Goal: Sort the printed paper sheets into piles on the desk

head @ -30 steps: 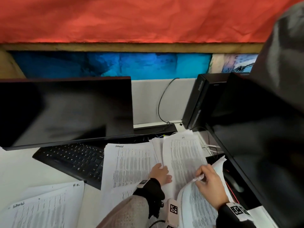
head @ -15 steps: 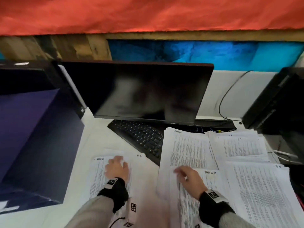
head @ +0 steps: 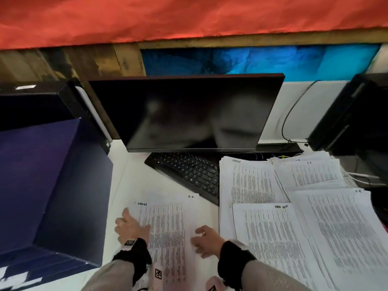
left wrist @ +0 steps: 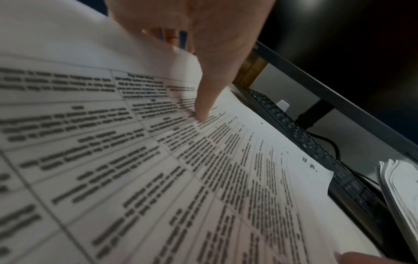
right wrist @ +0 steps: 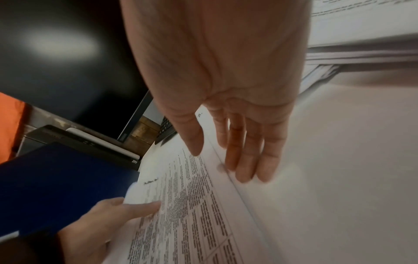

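The person leans over a white desk [head: 130, 181] and both hands are at one printed sheet [head: 165, 232] that lies in front of them, left of the other papers. The left hand [head: 130, 227] takes the left edge of this sheet: in the right wrist view the thumb [right wrist: 144, 207] lies on top of the print and the paper edge is lifted a little over the fingers, so the hand pinches the sheet. In the left wrist view the thumb tip presses on the printed table. The right hand [head: 206, 241] is at the right edge of the same sheet, with the fingers [right wrist: 246, 160] straight and relaxed, the tips on or just above the paper; it holds nothing. The sheet has rows of small text in a table and a short handwritten word at the top left corner. To the right there are several piles of printed sheets [head: 294, 217], which overlap each other and reach almost to the right border of the desk. A black keyboard [head: 189, 173] lies behind the sheet, partly under the piles, and a dark monitor [head: 189, 112] stands behind it. On the left stands an open dark blue box [head: 52, 185], just beside the left hand.
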The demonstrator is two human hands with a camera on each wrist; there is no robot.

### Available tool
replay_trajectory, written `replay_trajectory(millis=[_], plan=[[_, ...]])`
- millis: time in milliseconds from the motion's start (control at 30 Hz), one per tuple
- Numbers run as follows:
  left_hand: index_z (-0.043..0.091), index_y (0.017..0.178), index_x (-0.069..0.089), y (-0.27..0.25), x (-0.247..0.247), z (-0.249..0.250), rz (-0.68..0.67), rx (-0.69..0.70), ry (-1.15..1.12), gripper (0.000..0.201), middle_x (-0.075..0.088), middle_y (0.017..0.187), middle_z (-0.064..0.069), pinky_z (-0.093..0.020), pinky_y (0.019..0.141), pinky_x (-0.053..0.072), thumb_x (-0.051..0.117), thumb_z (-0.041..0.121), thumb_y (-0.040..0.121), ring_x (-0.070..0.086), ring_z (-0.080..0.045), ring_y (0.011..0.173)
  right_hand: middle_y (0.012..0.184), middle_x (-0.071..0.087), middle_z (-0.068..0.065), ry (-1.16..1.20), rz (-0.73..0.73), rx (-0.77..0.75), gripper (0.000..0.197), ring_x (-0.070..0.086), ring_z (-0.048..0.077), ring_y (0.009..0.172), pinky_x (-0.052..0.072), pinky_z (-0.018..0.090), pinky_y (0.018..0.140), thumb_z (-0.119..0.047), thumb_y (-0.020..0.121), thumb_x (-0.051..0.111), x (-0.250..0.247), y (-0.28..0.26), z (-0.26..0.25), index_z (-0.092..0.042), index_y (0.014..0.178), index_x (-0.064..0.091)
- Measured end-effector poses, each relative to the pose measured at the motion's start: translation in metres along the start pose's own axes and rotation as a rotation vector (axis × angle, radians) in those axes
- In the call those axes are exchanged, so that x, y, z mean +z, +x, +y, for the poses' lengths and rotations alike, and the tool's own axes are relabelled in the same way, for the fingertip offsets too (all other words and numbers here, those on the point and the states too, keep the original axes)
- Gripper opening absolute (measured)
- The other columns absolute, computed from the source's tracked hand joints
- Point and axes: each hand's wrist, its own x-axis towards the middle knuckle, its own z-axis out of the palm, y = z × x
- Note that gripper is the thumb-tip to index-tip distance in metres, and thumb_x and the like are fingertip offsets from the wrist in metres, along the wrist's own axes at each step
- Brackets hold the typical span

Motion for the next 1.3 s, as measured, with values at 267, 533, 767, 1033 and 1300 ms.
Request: replay_trajectory(millis=[267,533,767,1033,1300], plan=[[0.005,0.127,0.056,0.016,-0.035,-0.006,-0.205,0.246,-0.461,0.039,0.065,0.117,-0.012,-0.037,0.096,0.046,0.062,0.016,0.090,0.057,-0.032,0.116,0.075,0.044,0.002,0.037,0.079,-0.014,0.047,0.036,0.009,0.051,0.034,0.017,0.044,-0.020,0.093,0.053,0.003,0.001,0.000,-0.010,0.135,0.034],[0.010,0.117,0.061,-0.004,-0.057,0.020,-0.477,0.265,-0.818,0.026,0.070,0.108,-0.006,-0.038,0.091,0.049,0.057,0.007,0.092,0.065,-0.020,0.100,0.097,0.050,-0.004,0.149,0.175,-0.238,0.064,0.054,0.008,0.075,0.040,0.019,0.056,-0.023,0.083,0.072,-0.007,-0.010,-0.006,-0.018,0.130,0.029],[0.006,0.120,0.060,-0.010,-0.047,0.040,-0.429,0.318,-0.805,0.027,0.068,0.111,-0.012,-0.045,0.096,0.048,0.055,0.006,0.093,0.063,-0.030,0.106,0.126,0.050,0.008,-0.373,0.599,-0.400,0.040,0.050,0.018,0.108,0.043,0.032,0.099,-0.009,0.094,0.045,-0.046,-0.022,-0.023,-0.011,0.134,0.043],[0.010,0.121,0.060,-0.026,-0.046,0.078,-0.441,0.391,-0.823,0.027,0.069,0.112,-0.009,-0.046,0.096,0.049,0.053,0.009,0.095,0.065,-0.027,0.105,0.132,0.038,0.008,-0.973,0.485,-0.097,0.050,0.055,0.035,0.112,0.046,0.047,0.095,-0.004,0.085,0.051,-0.126,-0.032,-0.023,-0.016,0.130,0.034],[0.014,0.121,0.056,-0.040,-0.022,0.121,-0.186,0.452,-0.885,0.027,0.064,0.117,-0.003,-0.039,0.100,0.046,0.044,0.011,0.098,0.059,-0.022,0.111,0.113,0.038,-0.002,-0.904,0.411,-0.202,0.028,0.056,0.023,0.098,0.050,0.029,0.086,-0.010,0.077,0.061,-0.153,-0.025,-0.011,-0.019,0.103,0.058]])
